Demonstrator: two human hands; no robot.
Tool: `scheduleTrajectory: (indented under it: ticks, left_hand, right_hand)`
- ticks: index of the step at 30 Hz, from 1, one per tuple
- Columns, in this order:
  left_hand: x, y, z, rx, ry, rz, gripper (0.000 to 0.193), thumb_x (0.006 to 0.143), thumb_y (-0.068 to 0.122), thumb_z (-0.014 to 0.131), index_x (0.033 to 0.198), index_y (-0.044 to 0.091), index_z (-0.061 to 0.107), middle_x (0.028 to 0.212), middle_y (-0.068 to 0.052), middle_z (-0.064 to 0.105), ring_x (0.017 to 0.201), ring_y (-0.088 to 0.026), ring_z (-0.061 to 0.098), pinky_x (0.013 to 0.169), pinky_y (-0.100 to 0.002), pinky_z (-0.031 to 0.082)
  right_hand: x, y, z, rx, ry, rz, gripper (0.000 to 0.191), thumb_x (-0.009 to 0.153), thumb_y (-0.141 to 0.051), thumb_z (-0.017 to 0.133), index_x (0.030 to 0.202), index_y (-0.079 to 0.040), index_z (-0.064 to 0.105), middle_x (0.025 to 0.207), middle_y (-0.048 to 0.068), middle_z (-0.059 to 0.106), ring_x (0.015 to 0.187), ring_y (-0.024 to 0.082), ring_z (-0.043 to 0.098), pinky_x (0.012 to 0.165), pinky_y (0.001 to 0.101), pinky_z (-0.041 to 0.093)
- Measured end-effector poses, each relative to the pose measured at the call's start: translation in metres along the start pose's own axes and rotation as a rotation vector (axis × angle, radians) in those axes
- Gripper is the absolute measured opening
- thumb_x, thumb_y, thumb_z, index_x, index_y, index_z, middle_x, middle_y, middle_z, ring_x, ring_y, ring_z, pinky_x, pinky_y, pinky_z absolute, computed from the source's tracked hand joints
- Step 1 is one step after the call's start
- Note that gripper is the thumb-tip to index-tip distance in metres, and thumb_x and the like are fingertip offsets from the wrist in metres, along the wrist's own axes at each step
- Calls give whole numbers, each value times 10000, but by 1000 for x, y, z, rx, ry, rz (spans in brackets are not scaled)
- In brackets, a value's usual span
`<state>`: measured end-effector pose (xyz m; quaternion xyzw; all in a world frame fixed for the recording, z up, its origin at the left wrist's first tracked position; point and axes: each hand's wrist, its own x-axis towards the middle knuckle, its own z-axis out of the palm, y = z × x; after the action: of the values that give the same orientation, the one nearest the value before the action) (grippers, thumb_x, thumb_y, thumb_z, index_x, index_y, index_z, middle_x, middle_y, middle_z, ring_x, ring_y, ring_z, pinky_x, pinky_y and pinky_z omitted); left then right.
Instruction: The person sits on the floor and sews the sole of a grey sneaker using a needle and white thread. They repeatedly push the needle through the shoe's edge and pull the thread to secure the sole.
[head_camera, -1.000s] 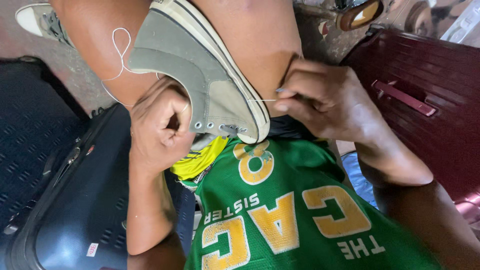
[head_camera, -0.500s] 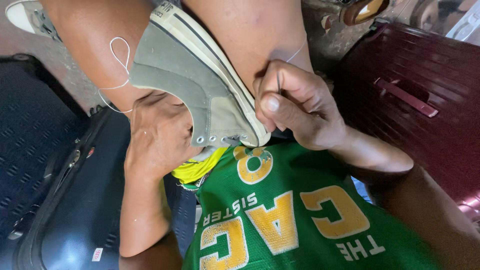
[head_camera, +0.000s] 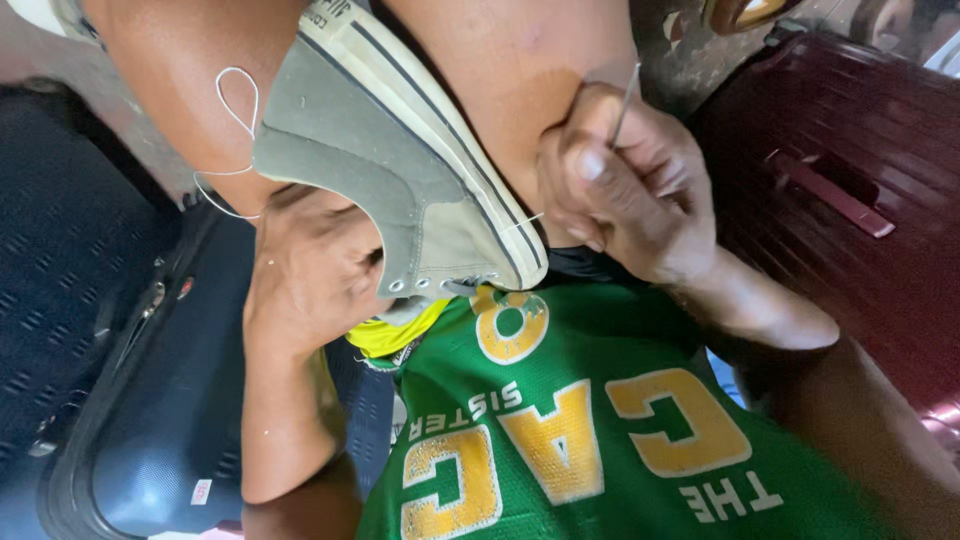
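A grey-green canvas sneaker (head_camera: 390, 150) with a pale rubber sole lies between my bare knees, toe pointing up and left. My left hand (head_camera: 310, 270) grips it from underneath, near the eyelets. My right hand (head_camera: 610, 185) is closed around a thin metal needle (head_camera: 624, 105) that sticks up from my fingers, right beside the sole's edge. A white thread (head_camera: 232, 130) loops loose over my left knee, and a short taut stretch of it runs from the sole toward my right hand.
A dark blue suitcase (head_camera: 150, 400) lies at the left and a maroon hard-shell suitcase (head_camera: 850, 190) at the right. My green jersey with yellow lettering (head_camera: 570, 430) fills the lower middle. The floor beyond my knees is rough concrete.
My right hand has moved from the sole's edge upward, drawing the needle clear so that it now stands up out of my fingers. My left hand keeps its hold on the sneaker.
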<state>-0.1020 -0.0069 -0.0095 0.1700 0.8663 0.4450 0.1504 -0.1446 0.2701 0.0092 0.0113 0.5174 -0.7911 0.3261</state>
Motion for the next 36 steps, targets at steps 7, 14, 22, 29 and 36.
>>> scheduleTrajectory:
  ticks: [7,14,22,29,36]
  left_hand:
    - [4,33,-25,-392,-13,-328,333,792,184,771,1035,-7,649,896,-98,621,741,-200,578,649,-335,458]
    - [4,53,12,-466,69,-425,163,986,82,739,1112,-6,688,1015,-70,764,929,-112,684,874,-289,550]
    - [0,35,15,-599,-6,-502,156,1001,71,701,1143,6,712,1025,-33,765,936,-84,658,869,-276,547]
    - [-1,34,16,-599,5,-472,147,1004,57,700,1138,1,718,1034,-35,756,957,-93,656,897,-278,535]
    - [1,36,16,-633,9,-471,111,996,56,715,1089,-1,733,970,-30,765,880,-83,669,838,-267,553]
  right_hand:
    - [-24,-10,-32,-516,189,-315,412,1161,-375,419,1125,-13,611,1111,186,611,650,94,548,500,188,446]
    - [-41,3,-30,-1029,-15,-259,256,930,43,709,1161,-41,782,739,31,741,492,62,577,403,211,422]
    - [-40,17,-14,-1018,-46,-384,345,938,61,704,1268,-36,714,965,95,765,751,135,712,679,262,566]
    - [-36,6,-11,-1081,-72,-345,377,913,49,704,1276,-53,718,937,60,751,723,125,702,629,264,579]
    - [-37,-3,-6,-1176,-97,-307,354,908,13,712,1258,-35,732,922,55,732,662,114,677,571,252,571]
